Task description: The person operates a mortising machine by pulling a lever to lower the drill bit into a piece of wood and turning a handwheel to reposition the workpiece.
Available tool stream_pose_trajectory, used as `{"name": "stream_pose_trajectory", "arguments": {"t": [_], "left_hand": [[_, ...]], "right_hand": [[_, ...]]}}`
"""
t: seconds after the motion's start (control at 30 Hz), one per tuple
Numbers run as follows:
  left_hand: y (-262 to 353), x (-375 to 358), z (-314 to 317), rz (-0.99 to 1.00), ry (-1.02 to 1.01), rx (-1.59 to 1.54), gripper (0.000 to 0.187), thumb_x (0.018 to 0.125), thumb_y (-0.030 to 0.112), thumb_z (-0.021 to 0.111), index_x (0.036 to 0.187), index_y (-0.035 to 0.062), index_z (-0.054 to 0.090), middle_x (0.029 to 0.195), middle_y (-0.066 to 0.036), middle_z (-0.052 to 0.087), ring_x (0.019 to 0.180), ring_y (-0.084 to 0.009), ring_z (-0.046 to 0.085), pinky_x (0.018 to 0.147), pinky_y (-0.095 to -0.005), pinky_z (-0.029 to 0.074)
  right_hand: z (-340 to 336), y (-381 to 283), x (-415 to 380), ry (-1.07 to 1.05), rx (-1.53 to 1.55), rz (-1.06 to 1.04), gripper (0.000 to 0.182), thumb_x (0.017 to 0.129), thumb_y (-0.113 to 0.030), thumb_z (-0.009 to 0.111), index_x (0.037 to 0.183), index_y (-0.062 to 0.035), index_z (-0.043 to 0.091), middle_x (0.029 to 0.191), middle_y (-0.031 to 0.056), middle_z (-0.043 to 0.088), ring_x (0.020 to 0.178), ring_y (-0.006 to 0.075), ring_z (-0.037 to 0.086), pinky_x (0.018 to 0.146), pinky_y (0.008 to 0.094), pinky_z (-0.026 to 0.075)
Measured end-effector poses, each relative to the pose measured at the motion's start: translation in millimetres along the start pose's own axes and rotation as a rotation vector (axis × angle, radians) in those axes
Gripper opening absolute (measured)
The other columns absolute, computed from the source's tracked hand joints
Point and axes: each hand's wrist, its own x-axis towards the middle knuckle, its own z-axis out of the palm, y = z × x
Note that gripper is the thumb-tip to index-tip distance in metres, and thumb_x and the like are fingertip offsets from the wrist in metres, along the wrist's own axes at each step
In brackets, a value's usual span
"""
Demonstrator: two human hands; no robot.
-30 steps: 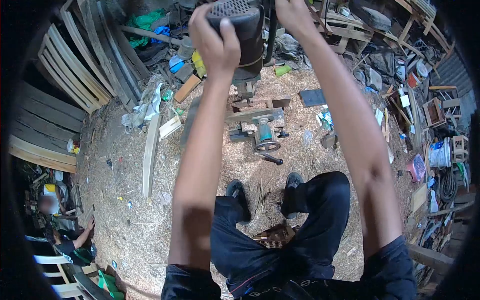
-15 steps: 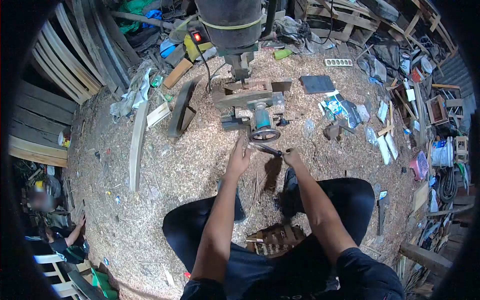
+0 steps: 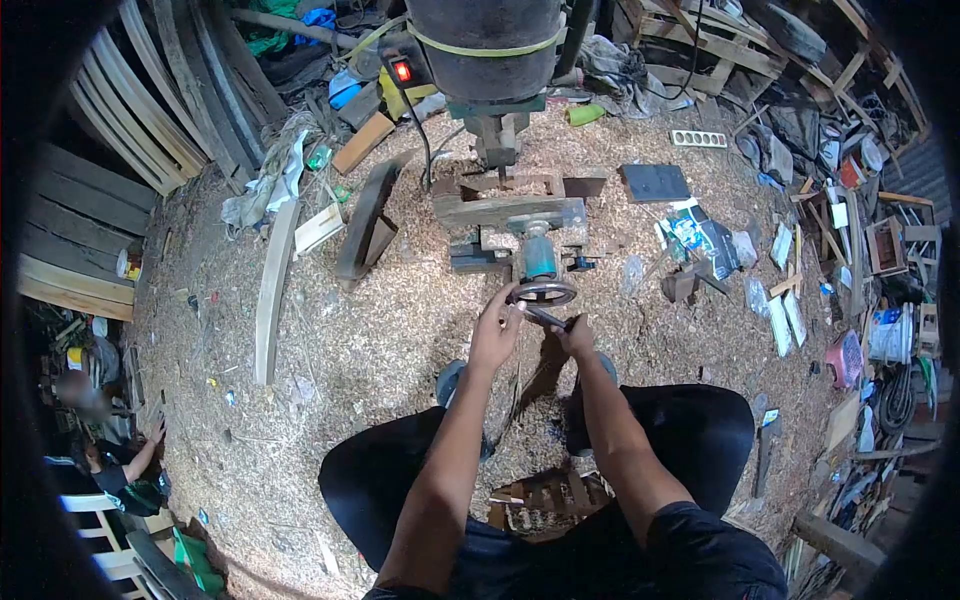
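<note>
My left hand [image 3: 495, 330] is at the left side of a metal handwheel [image 3: 543, 292], its fingers curled at the rim. My right hand [image 3: 576, 338] is closed around the end of a dark crank handle [image 3: 545, 318] just below the wheel. Behind the wheel is a green cylindrical vise housing [image 3: 539, 257], joined to a clamp that carries a wooden workpiece [image 3: 500, 209]. The drill chuck and bit [image 3: 500, 150] point down at the workpiece from a large dark machine head [image 3: 485, 50]. Wood chips lie around the cut.
A lit red switch [image 3: 402, 71] is on the machine's left. Dark timber [image 3: 370, 222] and a long pale board [image 3: 275, 290] lie on the chip-covered floor. To the right are a black slab [image 3: 655, 182] and a pink basket [image 3: 847, 360]. Another person [image 3: 130, 475] is at the far left.
My left hand has moved up and right onto the handwheel's rim. My right hand stays on the crank handle and sits slightly lower. The whole view has shifted a little.
</note>
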Motion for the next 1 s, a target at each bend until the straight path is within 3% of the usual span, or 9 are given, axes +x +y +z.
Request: {"name": "stream_pose_trajectory", "arguments": {"t": [0.17, 0.27, 0.3, 0.63, 0.73, 0.83, 0.93, 0.97, 1.0], "left_hand": [[1.0, 1.7, 0.1, -0.062, 0.021, 0.081, 0.037, 0.099, 0.020, 0.058, 0.136, 0.0140, 0.054, 0.122, -0.022, 0.065, 0.114, -0.0386, 0.063, 0.092, -0.0408, 0.050], [-3.4, 3.5, 4.5, -0.093, 0.067, 0.074, 0.035, 0.099, 0.018, 0.058, 0.134, 0.0161, 0.055, 0.109, -0.025, 0.067, 0.101, -0.0436, 0.065, 0.081, -0.0450, 0.053], [-1.0, 5.3, 1.7, -0.089, 0.084, 0.104, 0.035, 0.099, 0.017, 0.057, 0.134, 0.0166, 0.055, 0.106, -0.025, 0.067, 0.098, -0.0447, 0.065, 0.079, -0.0463, 0.053], [9.9, -1.4, -0.4, -0.073, 0.144, 0.198, 0.032, 0.100, 0.018, 0.054, 0.133, 0.0183, 0.055, 0.099, -0.028, 0.065, 0.094, -0.0490, 0.062, 0.075, -0.0521, 0.050], [14.5, -1.2, -2.8, -0.145, 0.101, 0.203, 0.033, 0.100, 0.019, 0.054, 0.133, 0.0174, 0.055, 0.103, -0.028, 0.065, 0.098, -0.0486, 0.061, 0.079, -0.0512, 0.051], [12.8, 0.2, -5.8, -0.123, 0.085, 0.166, 0.034, 0.098, 0.016, 0.055, 0.131, 0.0125, 0.056, 0.111, -0.027, 0.065, 0.104, -0.0461, 0.061, 0.086, -0.0489, 0.051], [35.9, 2.0, -29.7, 0.025, 0.136, 0.247, 0.034, 0.095, 0.011, 0.056, 0.128, 0.0070, 0.059, 0.107, -0.025, 0.069, 0.100, -0.0415, 0.067, 0.084, -0.0465, 0.053], [56.3, 4.3, -35.6, -0.067, 0.205, 0.042, 0.030, 0.093, 0.006, 0.058, 0.123, 0.0052, 0.063, 0.108, -0.015, 0.072, 0.100, -0.0270, 0.069, 0.087, -0.0375, 0.052], [70.6, 17.2, -43.2, 0.045, 0.293, 0.053, 0.029, 0.093, 0.005, 0.058, 0.122, 0.0036, 0.063, 0.104, -0.016, 0.071, 0.098, -0.0281, 0.069, 0.086, -0.0384, 0.052]], "right_hand": [[-15.1, 16.0, 3.6, -0.223, 0.318, -0.013, 0.056, 0.082, -0.043, 0.078, 0.105, 0.0035, 0.059, 0.087, 0.0174, 0.068, 0.083, 0.0307, 0.067, 0.078, 0.0413, 0.051], [-50.1, -20.0, -6.5, -0.179, 0.264, -0.060, 0.043, 0.088, -0.041, 0.073, 0.095, 0.0009, 0.067, 0.077, 0.0110, 0.064, 0.072, 0.0229, 0.060, 0.069, 0.0368, 0.049], [-50.4, -22.6, -4.5, -0.200, 0.280, -0.052, 0.052, 0.089, -0.051, 0.068, 0.093, 0.0006, 0.067, 0.074, 0.0114, 0.064, 0.069, 0.0221, 0.059, 0.069, 0.0378, 0.049], [-87.1, -47.7, -15.5, -0.210, 0.073, -0.059, 0.061, 0.084, -0.059, 0.069, 0.098, 0.0007, 0.069, 0.080, 0.0192, 0.069, 0.076, 0.0317, 0.067, 0.072, 0.0424, 0.051], [-84.1, -51.9, -20.3, -0.099, 0.085, -0.114, 0.058, 0.085, -0.055, 0.070, 0.084, 0.0024, 0.063, 0.070, 0.0149, 0.063, 0.062, 0.0279, 0.058, 0.061, 0.0428, 0.046], [-87.8, -51.1, -16.2, -0.201, 0.015, -0.018, 0.064, 0.084, -0.056, 0.069, 0.100, 0.0058, 0.068, 0.087, 0.0237, 0.070, 0.084, 0.0379, 0.069, 0.077, 0.0443, 0.053], [-109.0, -67.7, -5.8, -0.052, -0.178, -0.121, 0.061, 0.084, -0.050, 0.069, 0.102, 0.0093, 0.068, 0.095, 0.0289, 0.070, 0.093, 0.0422, 0.069, 0.085, 0.0464, 0.053], [-138.6, -90.9, 1.4, -0.181, -0.228, -0.076, 0.054, 0.085, -0.044, 0.067, 0.105, 0.0068, 0.069, 0.105, 0.0300, 0.068, 0.104, 0.0437, 0.066, 0.092, 0.0464, 0.052], [-162.9, -118.5, 13.2, -0.128, -0.228, -0.148, 0.050, 0.086, -0.041, 0.066, 0.103, 0.0055, 0.070, 0.105, 0.0285, 0.069, 0.103, 0.0429, 0.066, 0.091, 0.0454, 0.052]]}}
